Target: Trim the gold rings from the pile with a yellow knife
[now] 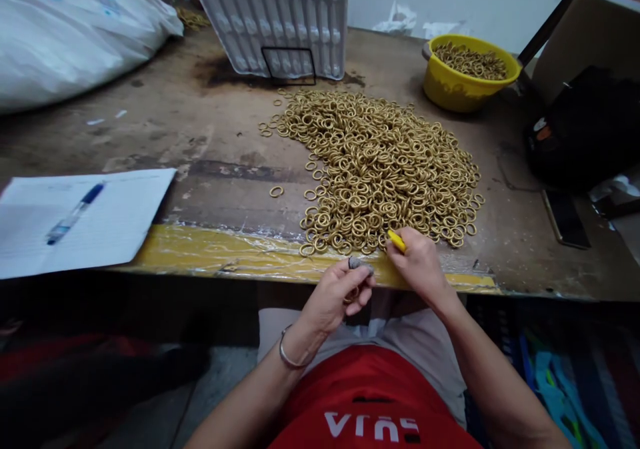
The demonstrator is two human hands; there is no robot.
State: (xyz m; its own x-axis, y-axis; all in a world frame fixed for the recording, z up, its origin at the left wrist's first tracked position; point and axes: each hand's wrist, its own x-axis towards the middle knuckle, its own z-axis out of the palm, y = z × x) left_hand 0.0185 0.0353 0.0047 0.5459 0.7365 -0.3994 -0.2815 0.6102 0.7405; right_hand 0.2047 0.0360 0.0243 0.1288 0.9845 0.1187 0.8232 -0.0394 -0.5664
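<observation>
A big heap of small brass-coloured rings (380,162) lies on the worn wooden table (200,135). My right hand (420,265) is at the heap's near edge, closed round a thin yellow stick (397,240) whose tip points into the rings. My left hand (340,292) hovers at the table's front edge, fingers curled, with grey covers on the fingertips and some rings (353,294) held in the palm. A metal bangle (290,355) sits on the left wrist.
A yellow bowl (467,85) of more rings stands at the back right. A white moulded tray (280,19) leans upright behind the heap. Paper with a blue pen (75,212) lies at left, a white sack (75,29) behind it. A black bag (585,129) and phone (565,219) sit right.
</observation>
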